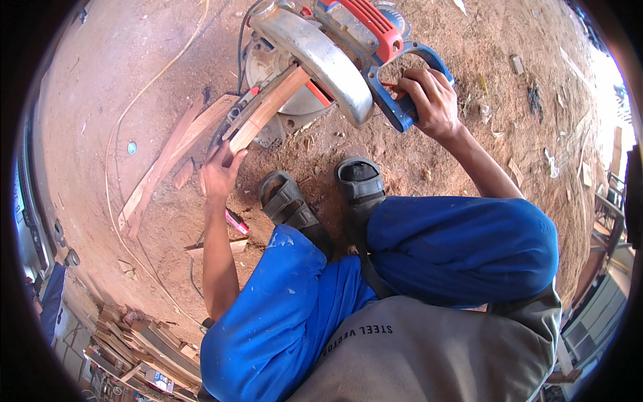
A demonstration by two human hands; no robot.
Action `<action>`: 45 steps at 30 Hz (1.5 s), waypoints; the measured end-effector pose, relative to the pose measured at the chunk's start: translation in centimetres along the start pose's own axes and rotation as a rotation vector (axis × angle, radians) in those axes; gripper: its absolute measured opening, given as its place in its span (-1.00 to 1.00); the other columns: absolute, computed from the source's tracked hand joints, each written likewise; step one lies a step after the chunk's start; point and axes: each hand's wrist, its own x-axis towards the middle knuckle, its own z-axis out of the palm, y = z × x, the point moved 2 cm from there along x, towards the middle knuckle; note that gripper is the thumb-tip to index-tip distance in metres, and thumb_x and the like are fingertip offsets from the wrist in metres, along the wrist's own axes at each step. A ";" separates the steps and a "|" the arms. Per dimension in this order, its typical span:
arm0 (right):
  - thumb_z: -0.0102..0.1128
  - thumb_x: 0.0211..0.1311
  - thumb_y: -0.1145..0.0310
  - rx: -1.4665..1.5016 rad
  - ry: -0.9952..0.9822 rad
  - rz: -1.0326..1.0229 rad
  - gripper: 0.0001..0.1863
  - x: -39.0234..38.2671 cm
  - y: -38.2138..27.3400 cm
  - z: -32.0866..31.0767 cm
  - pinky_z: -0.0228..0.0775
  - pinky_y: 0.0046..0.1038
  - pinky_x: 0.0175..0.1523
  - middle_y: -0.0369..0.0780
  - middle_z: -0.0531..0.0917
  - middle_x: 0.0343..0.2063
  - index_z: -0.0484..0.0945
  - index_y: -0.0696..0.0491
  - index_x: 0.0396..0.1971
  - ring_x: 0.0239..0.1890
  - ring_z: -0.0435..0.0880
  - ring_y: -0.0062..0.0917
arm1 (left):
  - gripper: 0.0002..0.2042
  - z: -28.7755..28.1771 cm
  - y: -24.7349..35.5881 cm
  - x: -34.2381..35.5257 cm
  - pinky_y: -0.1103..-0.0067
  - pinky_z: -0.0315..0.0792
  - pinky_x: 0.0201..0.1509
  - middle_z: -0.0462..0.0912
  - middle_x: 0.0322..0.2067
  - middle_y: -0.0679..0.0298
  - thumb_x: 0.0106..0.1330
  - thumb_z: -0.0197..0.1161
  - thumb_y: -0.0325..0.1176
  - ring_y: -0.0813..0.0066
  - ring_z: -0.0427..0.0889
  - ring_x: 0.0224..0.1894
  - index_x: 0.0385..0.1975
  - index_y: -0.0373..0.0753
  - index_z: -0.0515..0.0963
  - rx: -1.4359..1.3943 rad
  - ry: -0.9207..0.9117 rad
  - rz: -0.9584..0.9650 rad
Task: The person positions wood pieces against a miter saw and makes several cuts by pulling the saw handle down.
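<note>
In front of me on the ground stands a miter saw with a silver blade guard (320,57) and a red and blue motor body. My right hand (427,100) is wrapped round the saw's blue loop handle (394,110). A short wooden strip (271,107) lies across the saw's round base, along the fence, and its far end reaches beside the guard. My left hand (222,171) grips the near end of this strip, thumb on one side and fingers on the other. The blade's cutting edge is hidden by the guard.
Longer wooden strips (171,157) lie on the dirt left of the saw. A yellowish cable (110,151) curves along the far left. Near my left forearm lies a pink-handled tool (236,221). Stacked wood offcuts (144,348) fill the lower left. My sandalled feet (358,177) are close to the saw.
</note>
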 end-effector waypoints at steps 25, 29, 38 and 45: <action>0.39 0.17 0.34 -0.010 -0.015 0.015 -0.68 0.4 -0.4 -0.4 0.50 -0.32 0.04 -0.27 0.66 -0.10 0.60 -0.03 -0.06 -0.10 0.73 -0.38 | -0.40 -0.1 -1.0 0.1 0.24 0.59 -0.13 0.70 -0.23 0.00 0.24 0.57 -0.01 -0.03 0.72 -0.22 0.09 -0.39 0.69 0.000 -0.031 0.020; 0.40 0.17 0.34 -0.008 -0.021 0.017 -0.67 0.5 -0.3 -0.5 0.50 -0.32 0.04 -0.28 0.66 -0.10 0.60 -0.04 -0.06 -0.09 0.72 -0.37 | -0.41 -0.1 -0.8 0.1 0.25 0.58 -0.14 0.70 -0.24 0.02 0.25 0.57 0.00 0.00 0.71 -0.23 0.10 -0.38 0.68 0.007 -0.047 0.009; 0.40 0.19 0.33 -0.011 -0.017 0.014 -0.69 0.7 -0.4 -0.6 0.49 -0.31 0.04 -0.27 0.66 -0.11 0.60 -0.03 -0.06 -0.09 0.72 -0.36 | -0.41 -0.3 -0.7 0.2 0.29 0.54 -0.22 0.63 -0.34 0.07 0.27 0.56 -0.03 0.10 0.66 -0.34 0.10 -0.41 0.67 -0.037 -0.068 0.023; 0.40 0.17 0.33 -0.020 -0.026 0.020 -0.68 0.6 -0.3 -0.6 0.50 -0.31 0.04 -0.27 0.66 -0.11 0.60 -0.03 -0.07 -0.11 0.73 -0.37 | -0.42 -0.4 -0.7 0.4 0.26 0.54 -0.18 0.66 -0.30 0.02 0.28 0.56 -0.05 0.04 0.68 -0.30 0.09 -0.44 0.67 -0.055 -0.068 0.017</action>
